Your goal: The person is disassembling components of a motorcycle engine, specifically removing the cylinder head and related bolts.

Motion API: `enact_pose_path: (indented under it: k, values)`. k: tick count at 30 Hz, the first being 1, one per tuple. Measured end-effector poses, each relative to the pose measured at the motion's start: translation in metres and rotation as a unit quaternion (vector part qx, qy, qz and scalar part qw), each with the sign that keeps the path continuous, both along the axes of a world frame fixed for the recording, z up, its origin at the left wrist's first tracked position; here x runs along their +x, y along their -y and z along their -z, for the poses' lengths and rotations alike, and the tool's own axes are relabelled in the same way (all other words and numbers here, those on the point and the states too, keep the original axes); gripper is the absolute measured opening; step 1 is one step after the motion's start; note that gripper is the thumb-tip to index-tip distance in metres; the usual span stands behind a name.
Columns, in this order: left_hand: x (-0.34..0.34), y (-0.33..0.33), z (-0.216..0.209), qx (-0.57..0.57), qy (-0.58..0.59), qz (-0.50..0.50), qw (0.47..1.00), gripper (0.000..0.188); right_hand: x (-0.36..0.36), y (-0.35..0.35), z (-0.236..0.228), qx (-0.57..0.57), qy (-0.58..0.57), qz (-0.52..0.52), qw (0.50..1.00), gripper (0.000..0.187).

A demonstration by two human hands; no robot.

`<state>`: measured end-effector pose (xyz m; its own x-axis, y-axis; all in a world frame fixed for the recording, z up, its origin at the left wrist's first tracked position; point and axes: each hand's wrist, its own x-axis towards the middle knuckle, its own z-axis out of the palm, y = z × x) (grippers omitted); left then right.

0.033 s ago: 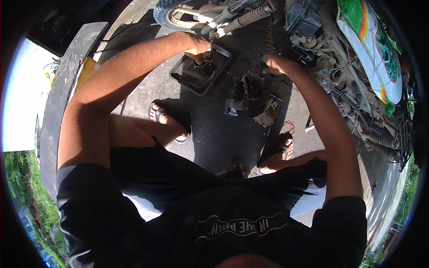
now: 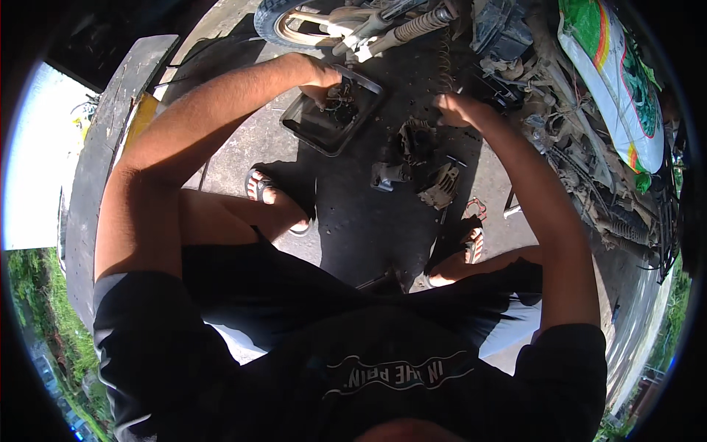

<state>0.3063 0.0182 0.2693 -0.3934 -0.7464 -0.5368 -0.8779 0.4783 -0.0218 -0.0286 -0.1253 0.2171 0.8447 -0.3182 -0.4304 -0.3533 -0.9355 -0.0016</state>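
My left hand point(image 2: 320, 85) reaches over a dark rectangular metal tray point(image 2: 303, 135), closed on a small metal engine part point(image 2: 341, 96) with ring-like edges; its fingertips are partly hidden. To the right, my right hand point(image 2: 455, 110) is in the air with its fingers curled. A thin coiled hose point(image 2: 444, 59) runs down to it and seems to end in its grip; whatever is at the hose's end is too small to make out. Nearer me on the floor lie a dark finned engine part point(image 2: 416, 138), a grey cylindrical metal part point(image 2: 390, 175) and a finned cylinder part point(image 2: 440, 186).
A motorcycle wheel point(image 2: 272, 22) and shock absorber point(image 2: 420, 26) stand at the far side. Heaped scrap parts point(image 2: 574, 140) and a white-green sack point(image 2: 615, 81) line the right. A red gasket point(image 2: 476, 209) lies by my right foot. A dark board point(image 2: 121, 110) is at the left.
My left hand and the engine part have shifted slightly, baring more of the tray's far corner. My right hand has moved slightly, its fingers now nearer the coiled hose.
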Motion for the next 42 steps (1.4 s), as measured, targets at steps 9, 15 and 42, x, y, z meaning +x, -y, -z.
enact_pose_path:
  k: [9,15,42]
  values:
    - [0.004,0.024,0.012,-0.029,0.111,-0.009,0.993,0.066,0.014,-0.056,0.036,0.043,-0.08,0.018,0.996,0.039]
    - [-0.003,0.01,0.035,0.007,-0.088,0.034,0.996,0.054,0.041,-0.052,0.098,0.019,-0.033,0.059,0.998,0.055]
    - [0.147,-0.013,0.242,0.004,-0.239,-0.59,0.771,0.047,0.185,-0.079,0.087,-0.017,0.198,0.327,0.924,0.113]
